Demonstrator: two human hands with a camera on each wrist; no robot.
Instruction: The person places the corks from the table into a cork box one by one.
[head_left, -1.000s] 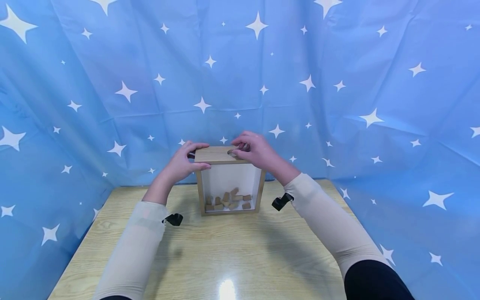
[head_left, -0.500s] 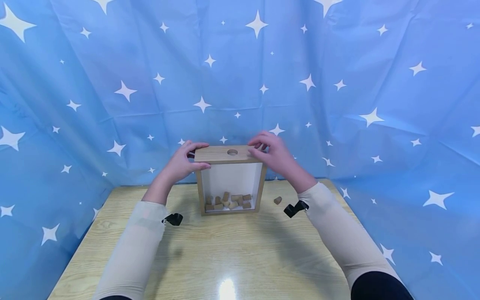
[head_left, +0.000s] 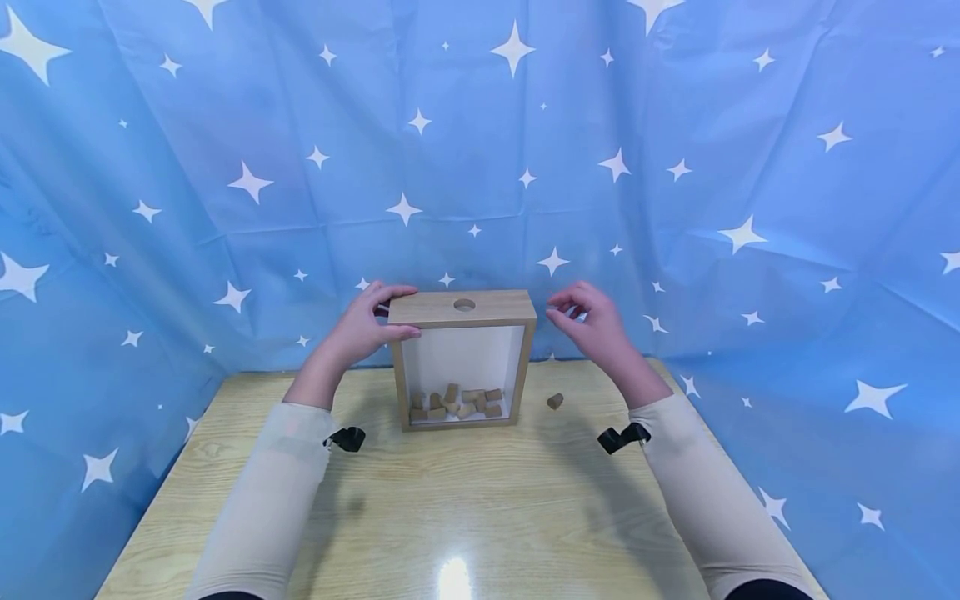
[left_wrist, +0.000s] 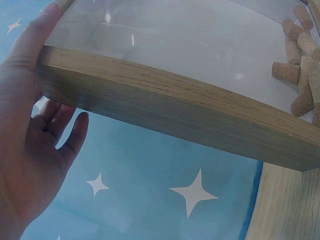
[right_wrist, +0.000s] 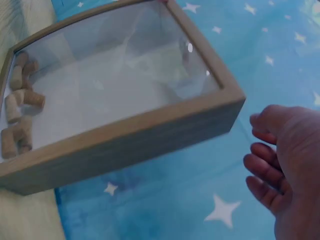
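Observation:
A shallow wooden box [head_left: 462,321] with a clear front and a round hole [head_left: 465,305] in its top stands upright on the table. Behind the front panel, several corks [head_left: 452,396] lie heaped along the bottom. My left hand [head_left: 367,323] grips the box's top left corner, thumb on the front edge and fingers behind. Just off the top right corner hangs my right hand [head_left: 592,321], its fingers loosely curled around nothing; the right wrist view shows a gap between its fingertips and the wood. One loose cork [head_left: 555,402] lies on the table right of the box.
The light wood table [head_left: 450,492] runs back to a blue curtain [head_left: 480,167] with white stars, which closes in behind and at both sides. Each sleeve carries a small black wrist mount [head_left: 624,437].
My right hand has moved from the hole rightward off the box. A cork in the box has dropped into the heap. The loose cork has come into sight from behind my right wrist.

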